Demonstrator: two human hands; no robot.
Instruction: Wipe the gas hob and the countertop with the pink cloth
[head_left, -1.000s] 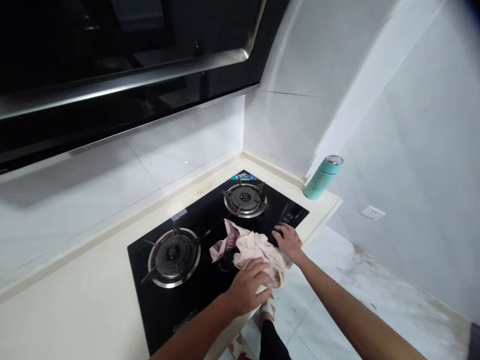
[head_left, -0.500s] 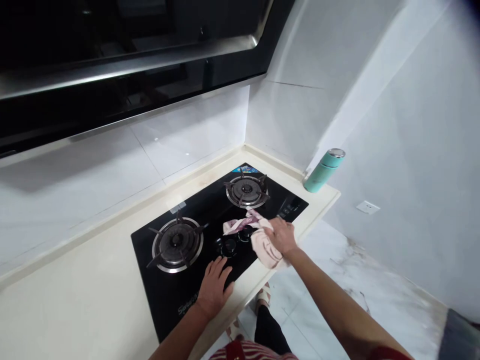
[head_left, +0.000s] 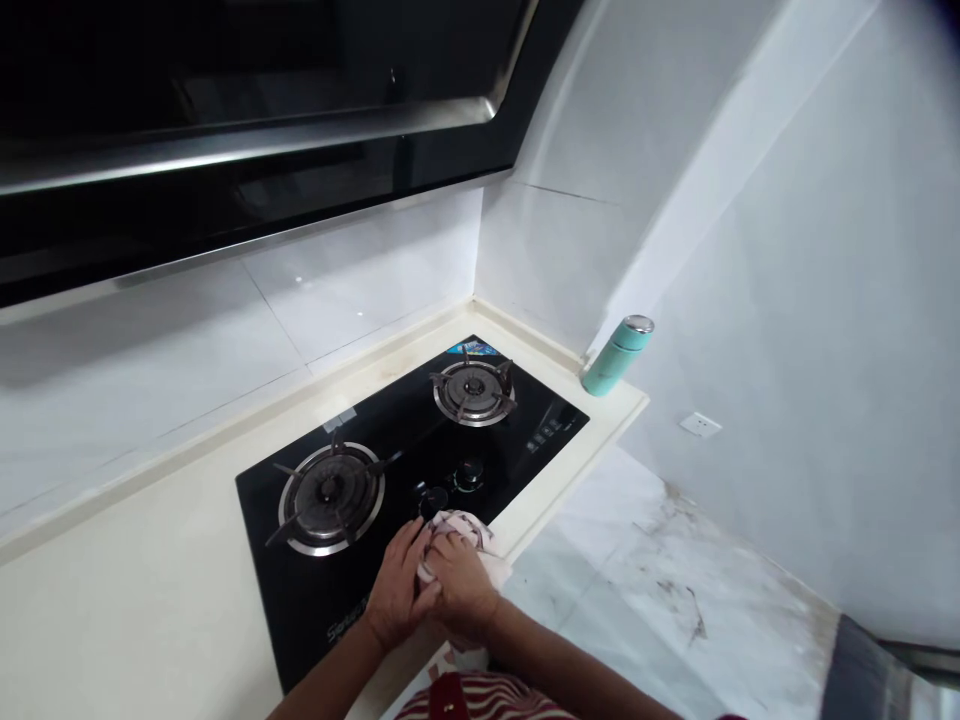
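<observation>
A pink and white cloth (head_left: 471, 526) is bunched at the front edge of the black gas stove (head_left: 409, 440). My right hand (head_left: 461, 585) presses down on it with curled fingers. From the left, my left hand (head_left: 396, 585) meets the same bundle, its fingers on the cloth's left side and its thumb against my right hand. Part of the cloth is hidden under both hands. Just beyond my fingertips are two black knobs, the left knob (head_left: 433, 500) nearest the cloth and the right knob (head_left: 469, 474) farther off.
The left burner (head_left: 330, 492) and right burner (head_left: 474, 388) carry raised pan supports. A teal flask (head_left: 616, 358) stands at the right end of the pale countertop (head_left: 135, 590). A black range hood (head_left: 262, 180) hangs above. A wall socket (head_left: 700, 425) is at right.
My right hand has drawn the cloth left and toward me, off the knobs, until it meets my left hand. My left hand has shifted slightly and now touches the cloth. The view has turned slightly.
</observation>
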